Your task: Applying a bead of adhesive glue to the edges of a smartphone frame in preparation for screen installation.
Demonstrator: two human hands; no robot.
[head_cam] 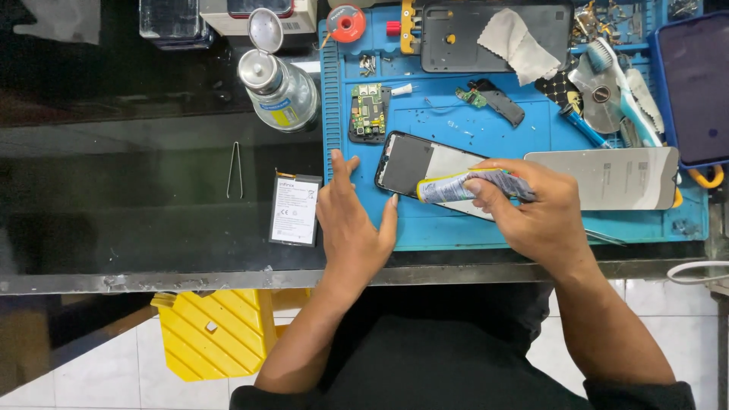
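My right hand grips a crumpled squeeze tube, its nozzle end pointing left over an opened phone frame that lies on the blue work mat. My left hand rests flat on the mat's left edge, fingers spread, its thumb close to the phone frame's lower left corner. A phone battery lies on the dark table just left of that hand. A silver back cover sits to the right of my right hand.
A green circuit board, a small bracket part, a cloth, a brush and a screwdriver lie on the mat. A pump bottle and tweezers are on the table. A yellow stool stands below.
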